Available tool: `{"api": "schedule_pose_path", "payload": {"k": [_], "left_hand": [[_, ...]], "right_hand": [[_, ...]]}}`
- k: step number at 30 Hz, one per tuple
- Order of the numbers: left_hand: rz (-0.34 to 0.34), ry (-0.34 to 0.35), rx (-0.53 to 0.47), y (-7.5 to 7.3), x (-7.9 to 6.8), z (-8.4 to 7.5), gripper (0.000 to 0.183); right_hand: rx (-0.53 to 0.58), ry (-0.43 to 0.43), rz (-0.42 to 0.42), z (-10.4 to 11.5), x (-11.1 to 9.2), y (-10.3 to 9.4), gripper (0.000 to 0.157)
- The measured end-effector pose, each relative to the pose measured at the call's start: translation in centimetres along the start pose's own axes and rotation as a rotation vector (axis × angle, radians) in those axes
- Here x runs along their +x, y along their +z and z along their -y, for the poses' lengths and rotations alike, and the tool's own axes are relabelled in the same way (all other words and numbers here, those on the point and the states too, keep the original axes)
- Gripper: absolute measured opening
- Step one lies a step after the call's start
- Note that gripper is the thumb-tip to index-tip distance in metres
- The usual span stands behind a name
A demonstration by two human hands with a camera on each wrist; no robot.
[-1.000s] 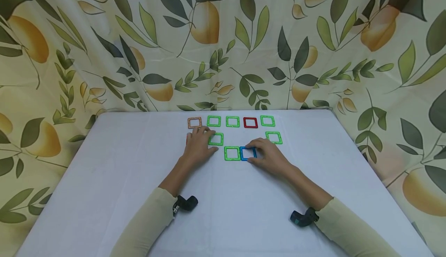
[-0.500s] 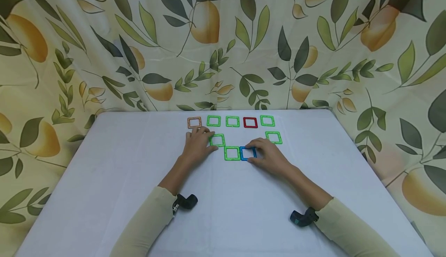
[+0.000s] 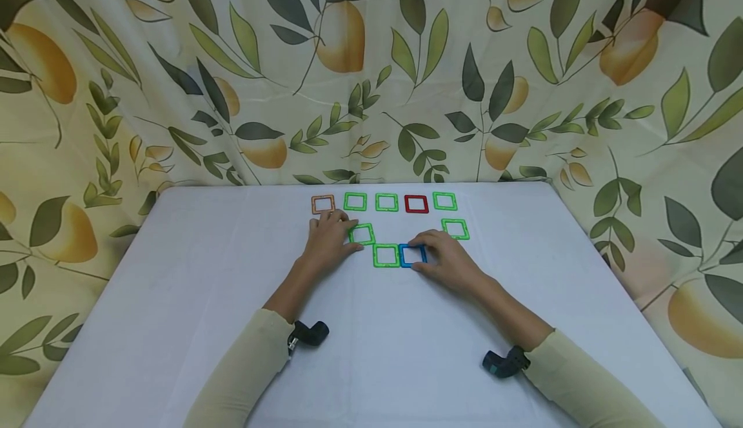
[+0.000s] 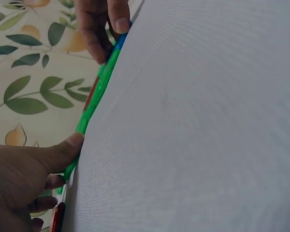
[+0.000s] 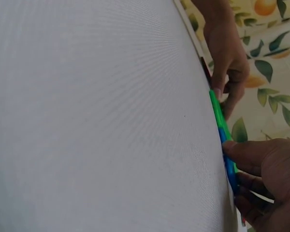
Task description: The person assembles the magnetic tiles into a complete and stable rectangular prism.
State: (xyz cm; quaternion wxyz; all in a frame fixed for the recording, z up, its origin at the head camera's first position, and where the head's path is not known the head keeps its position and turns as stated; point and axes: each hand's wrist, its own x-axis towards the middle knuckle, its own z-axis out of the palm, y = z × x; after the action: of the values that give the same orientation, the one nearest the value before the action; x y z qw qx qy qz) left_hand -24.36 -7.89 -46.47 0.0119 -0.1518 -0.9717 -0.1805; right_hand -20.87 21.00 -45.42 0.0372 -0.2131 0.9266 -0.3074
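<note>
My left hand (image 3: 327, 241) pinches a green square frame tile (image 3: 373, 233) between thumb and fingers, and the tile lies slightly turned on the white table. Its lower right corner meets a second green square tile (image 3: 386, 265). Against that tile's right side lies a blue square tile (image 3: 401, 256), which my right hand (image 3: 449, 260) pinches by its top and bottom edges. Both fingers and thumb cover the blue tile's right part. A dark red piece (image 4: 58, 217) shows under the left hand in the left wrist view; in the head view that hand hides it.
Along the far table edge runs a row: an orange tile (image 3: 323, 196), green tiles (image 3: 355, 209) and a red tile (image 3: 416, 212). Another green tile (image 3: 455, 237) lies just beyond the right hand. A leaf-patterned curtain (image 3: 371, 93) hangs behind the white table (image 3: 371, 363).
The left hand's green tile has shifted slightly toward me and right, turned a little, and now meets the middle green tile's corner. The right hand and blue tile stay in place.
</note>
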Motion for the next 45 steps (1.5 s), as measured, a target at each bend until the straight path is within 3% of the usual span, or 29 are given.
{"api": "schedule_pose_path", "payload": {"k": [20,30,38,45], "left_hand": [[-0.063,-0.037,-0.094,-0.13,-0.12,0.09,0.061],[-0.144,0.039,-0.087,0.25,-0.01,0.47,0.059],[-0.162,0.082,-0.156,0.26,-0.24,0.26,0.054],[-0.138,0.133,-0.224,0.19,-0.63,-0.13,0.05]], "right_hand": [[0.005,0.006,0.004,-0.22,0.11,0.03,0.045],[-0.01,0.015,-0.011,-0.06,0.14,0.16,0.047],[-0.011,0.012,-0.024,-0.12,0.13,0.34,0.048],[-0.015,-0.026,-0.044,-0.24,0.14,0.57,0.061]]}}
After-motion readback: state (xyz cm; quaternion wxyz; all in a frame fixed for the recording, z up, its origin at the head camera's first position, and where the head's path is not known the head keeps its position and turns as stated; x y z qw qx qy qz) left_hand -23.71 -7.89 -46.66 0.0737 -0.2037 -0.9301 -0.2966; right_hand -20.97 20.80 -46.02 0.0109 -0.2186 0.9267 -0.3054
